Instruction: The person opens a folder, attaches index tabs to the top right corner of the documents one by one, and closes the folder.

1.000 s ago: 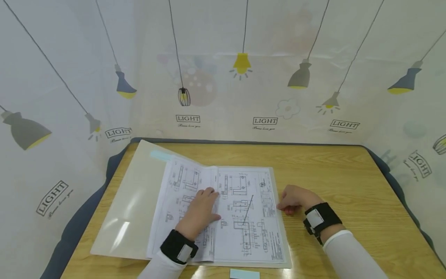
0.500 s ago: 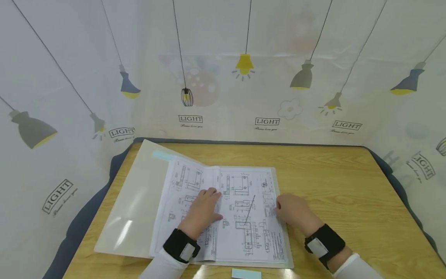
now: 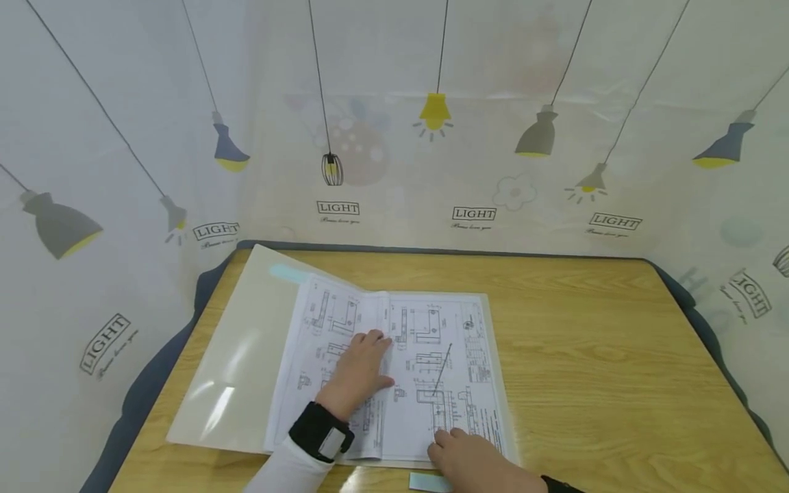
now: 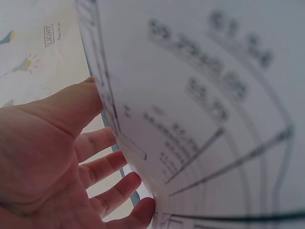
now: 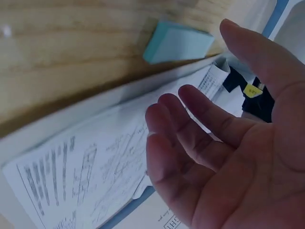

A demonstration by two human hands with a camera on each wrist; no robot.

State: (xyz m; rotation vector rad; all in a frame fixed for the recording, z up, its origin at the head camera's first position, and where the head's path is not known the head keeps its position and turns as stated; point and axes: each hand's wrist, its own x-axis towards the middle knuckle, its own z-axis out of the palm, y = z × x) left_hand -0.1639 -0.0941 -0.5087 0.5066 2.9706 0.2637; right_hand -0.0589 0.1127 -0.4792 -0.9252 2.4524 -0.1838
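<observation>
An open cream folder (image 3: pixel 224 363) holds printed technical drawings. My left hand (image 3: pixel 357 373) lies with spread fingers on the left sheet (image 3: pixel 298 349), by the fold; its wrist view shows the fingertips against the bent paper (image 4: pixel 205 86). Over the lower edge of the right sheet (image 3: pixel 453 322), my right hand (image 3: pixel 471 462) hangs above a small light-blue block (image 3: pixel 429 482), perhaps a pad of sticky notes. In the right wrist view its fingers are loosely bent and apart from the block (image 5: pixel 178 45), with nothing between them.
A light-blue strip (image 3: pixel 286 273) is on the folder's inner left cover. The wood-grain table (image 3: pixel 592 363) extends to the right. A printed curtain (image 3: pixel 394 164) with lamp drawings surrounds the table on the back and sides.
My right hand has left the folder's right edge and moved down and left to the block at the front. My left hand stays on the sheet.
</observation>
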